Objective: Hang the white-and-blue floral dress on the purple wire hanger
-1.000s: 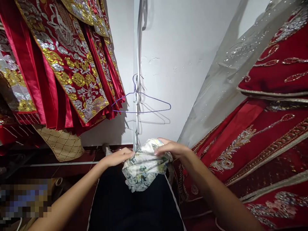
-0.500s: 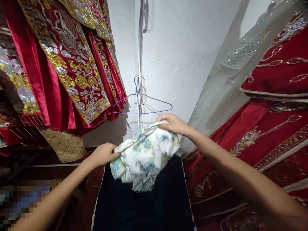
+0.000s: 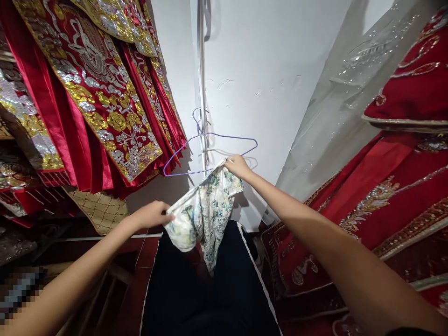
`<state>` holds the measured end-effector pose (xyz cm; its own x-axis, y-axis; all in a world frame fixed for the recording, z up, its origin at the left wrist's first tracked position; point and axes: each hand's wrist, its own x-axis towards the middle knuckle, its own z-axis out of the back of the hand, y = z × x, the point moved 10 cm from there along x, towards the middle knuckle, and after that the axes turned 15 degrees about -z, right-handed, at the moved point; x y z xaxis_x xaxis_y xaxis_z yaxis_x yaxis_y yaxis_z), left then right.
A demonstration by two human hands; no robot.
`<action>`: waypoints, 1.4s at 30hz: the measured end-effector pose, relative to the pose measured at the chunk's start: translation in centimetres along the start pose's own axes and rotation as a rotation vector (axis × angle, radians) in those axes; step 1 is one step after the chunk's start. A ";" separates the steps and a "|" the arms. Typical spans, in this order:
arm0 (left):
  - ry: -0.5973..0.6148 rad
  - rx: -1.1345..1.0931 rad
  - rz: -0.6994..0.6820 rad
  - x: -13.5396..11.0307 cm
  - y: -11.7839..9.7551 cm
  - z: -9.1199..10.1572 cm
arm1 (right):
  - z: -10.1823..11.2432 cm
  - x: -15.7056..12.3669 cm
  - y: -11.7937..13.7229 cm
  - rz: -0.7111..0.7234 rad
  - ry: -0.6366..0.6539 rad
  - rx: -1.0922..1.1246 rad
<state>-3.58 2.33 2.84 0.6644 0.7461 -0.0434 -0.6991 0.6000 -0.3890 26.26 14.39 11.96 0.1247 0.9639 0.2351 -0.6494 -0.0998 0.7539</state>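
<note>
A white cloth with a blue and green floral print (image 3: pixel 206 210) hangs stretched between my two hands. My left hand (image 3: pixel 152 215) pinches its lower left edge. My right hand (image 3: pixel 238 166) is closed on its upper corner, raised close under the bottom bar of a purple wire hanger (image 3: pixel 224 140). The hanger hangs on a thin pole (image 3: pixel 201 84) against the white wall. The cloth's loose end dangles down over a black garment (image 3: pixel 206 289) below me.
Red garments with gold and silver embroidery (image 3: pixel 94 98) hang at the left. More red embroidered fabric (image 3: pixel 395 196) and a sheer sequinned veil (image 3: pixel 336 116) fill the right side. A quilted beige piece (image 3: pixel 101 210) hangs low at left above a dark red tiled floor (image 3: pixel 140 252).
My right hand has lifted the cloth's corner up toward the hanger, and my left hand moved left, so the bunched cloth has opened out and now hangs stretched.
</note>
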 end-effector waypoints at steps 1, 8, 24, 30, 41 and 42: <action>-0.034 0.098 0.073 0.1 1.3 1.2 | 0.7 0.0 0.0 -0.039 -0.008 0.001; -0.583 0.420 0.081 1.1 0.5 12.9 | 2.2 -0.9 1.3 -0.082 0.006 0.026; -0.693 0.206 -0.113 2.6 -2.8 18.3 | 9.5 -1.2 -2.1 -0.086 -0.109 0.290; -0.808 0.078 -0.006 1.5 -2.5 19.3 | 7.9 0.8 -3.7 -0.098 0.115 0.225; -0.918 -0.090 -0.052 2.2 -1.8 19.3 | 6.0 2.4 -4.6 -0.121 0.045 0.157; -0.924 -0.087 -0.055 2.1 -1.8 19.5 | 6.7 2.5 -4.8 -0.137 -0.044 0.159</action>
<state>-6.09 8.44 21.35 0.1957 0.6733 0.7130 -0.6256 0.6456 -0.4380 34.71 15.67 13.00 0.2388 0.9598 0.1478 -0.4980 -0.0097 0.8672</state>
